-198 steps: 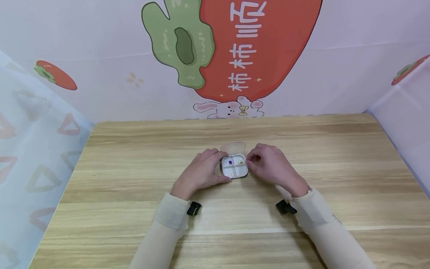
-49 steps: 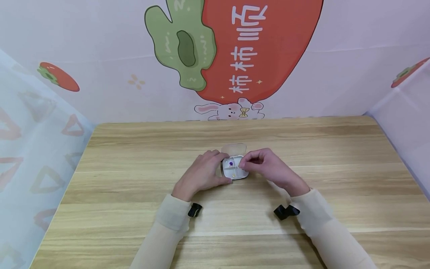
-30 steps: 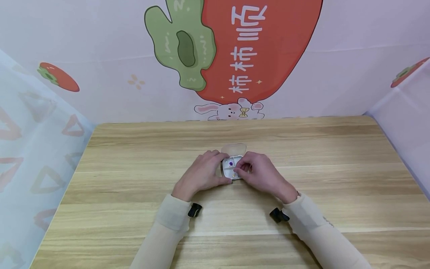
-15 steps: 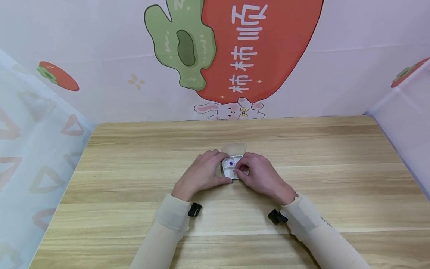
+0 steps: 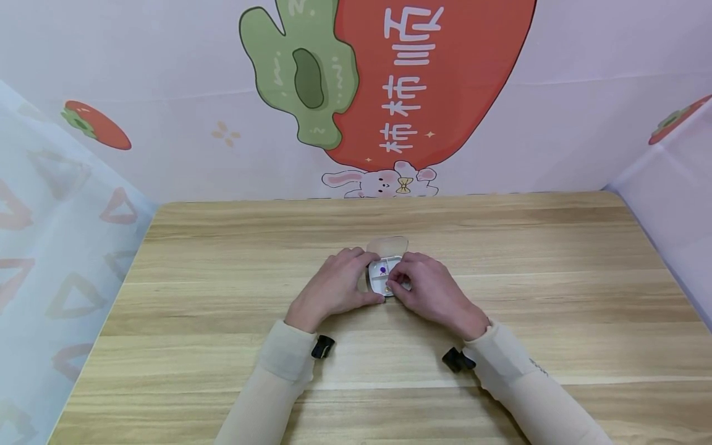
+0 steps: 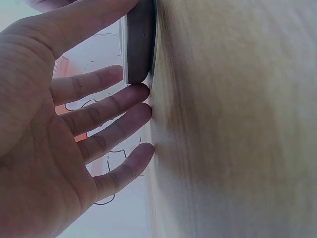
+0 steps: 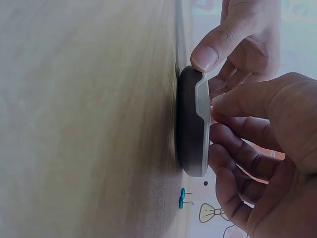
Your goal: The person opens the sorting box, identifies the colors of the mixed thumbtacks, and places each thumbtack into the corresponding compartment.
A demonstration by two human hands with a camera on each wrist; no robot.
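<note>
A small pill box (image 5: 377, 285) with a white divided inside and a dark base sits on the table, its clear lid (image 5: 388, 246) tipped back. My left hand (image 5: 334, 284) grips it from the left, thumb at the near edge, index finger at the far one. My right hand (image 5: 431, 287) reaches over from the right, thumb and index fingertips together at the near compartments. Whether they pinch something, I cannot tell. A purple piece (image 5: 382, 270) lies in the far left compartment, a tiny yellow piece (image 5: 387, 289) in the near left one. The right hand hides the near right compartment.
Two small teal studs with thin pins (image 7: 182, 198) show past the box in the right wrist view. The wooden table (image 5: 222, 259) ends at a printed cloth backdrop (image 5: 183, 142); more cloth hangs at both sides.
My right hand went from beside the box to its far right compartment, then nearer and left, where it now lingers. The yellow piece seen earlier at far right is now out of sight.
</note>
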